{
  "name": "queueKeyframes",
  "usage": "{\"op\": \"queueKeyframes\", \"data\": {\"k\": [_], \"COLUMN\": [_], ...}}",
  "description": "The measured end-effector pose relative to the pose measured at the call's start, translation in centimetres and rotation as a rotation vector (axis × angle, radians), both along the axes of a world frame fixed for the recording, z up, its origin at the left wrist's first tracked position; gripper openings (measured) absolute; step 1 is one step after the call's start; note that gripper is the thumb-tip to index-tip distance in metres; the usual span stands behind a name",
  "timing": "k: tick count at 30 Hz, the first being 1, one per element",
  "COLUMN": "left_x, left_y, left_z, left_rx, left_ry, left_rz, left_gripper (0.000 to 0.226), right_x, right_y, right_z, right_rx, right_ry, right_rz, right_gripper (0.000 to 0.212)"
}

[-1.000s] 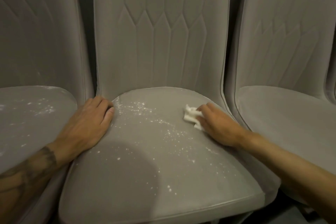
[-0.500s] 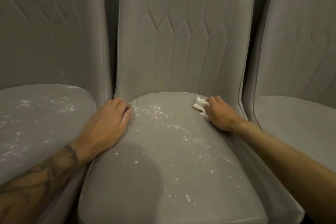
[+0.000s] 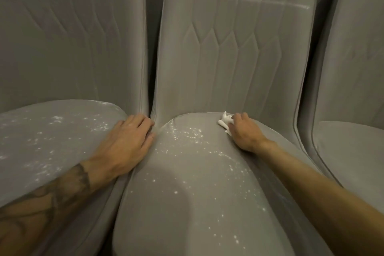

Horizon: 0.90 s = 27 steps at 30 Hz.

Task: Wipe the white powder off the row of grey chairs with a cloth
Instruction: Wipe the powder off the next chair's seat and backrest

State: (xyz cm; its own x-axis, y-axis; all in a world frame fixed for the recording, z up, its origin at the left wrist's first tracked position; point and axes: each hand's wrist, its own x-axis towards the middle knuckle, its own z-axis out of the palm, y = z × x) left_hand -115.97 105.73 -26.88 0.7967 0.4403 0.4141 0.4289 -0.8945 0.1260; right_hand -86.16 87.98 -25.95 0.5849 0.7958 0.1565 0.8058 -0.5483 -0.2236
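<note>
R hand (image 3: 246, 134) grips 1 cloth (image 3: 224, 121); L hand (image 3: 126, 141) flat, open, on 1 of 3 chairs (image 3: 197, 203).

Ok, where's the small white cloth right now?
In the head view, the small white cloth sits under the right hand, at the back of the seat of the middle grey chair, right of centre, just in front of its backrest.
</note>
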Motion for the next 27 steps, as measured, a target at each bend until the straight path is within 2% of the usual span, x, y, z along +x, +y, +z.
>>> {"op": "queueKeyframes", "data": {"k": [3,6,8,11,13,17,19,21,25,27], "left_x": [-0.8,-1.0,-1.0,-1.0,-1.0,-0.9,-1.0,-1.0,-0.9,-0.9], "left_y": [0.5,0.5,0.5,0.5,0.5,0.5,0.6,0.6,0.5,0.5], "left_z": [-0.6,-1.2,-1.5,-1.6,-1.6,-1.7,-1.8,-1.8,-1.6,-1.7], "left_rx": [0.023,-0.007,-0.009,0.019,0.013,0.022,0.010,0.000,0.014,0.011], "left_ry": [0.034,-0.034,-0.050,-0.043,-0.035,-0.032,-0.035,-0.033,-0.039,-0.038], "left_rz": [0.009,0.021,0.021,0.021,0.035,0.035,0.038,0.035,0.041,0.039], "left_gripper": [0.043,0.037,0.034,0.032,0.032,0.032,0.033,0.033,0.033,0.033], "right_x": [-3.1,-4.5,-3.0,-0.3,-1.5,-6.7,-7.1,-5.2,-2.0,-3.8], "right_y": [0.9,-0.3,-0.4,1.0,2.4,2.2,1.4,1.2,2.9,3.7], "right_z": [-0.6,-0.7,-0.5,-0.4,-0.3,-0.7,-0.5,-0.3,-0.2,-0.4], "right_rx": [0.063,0.076,0.051,0.017,0.017,0.053,0.064,0.045,0.005,0.040], "right_ry": [0.027,0.034,0.016,0.009,-0.003,0.045,0.041,0.014,-0.021,-0.005], "right_rz": [0.178,0.404,0.344,0.103,0.095,0.423,0.511,0.456,0.121,0.149], "right_gripper": [0.025,0.022,0.026,0.031,0.032,0.025,0.024,0.025,0.029,0.029]}}
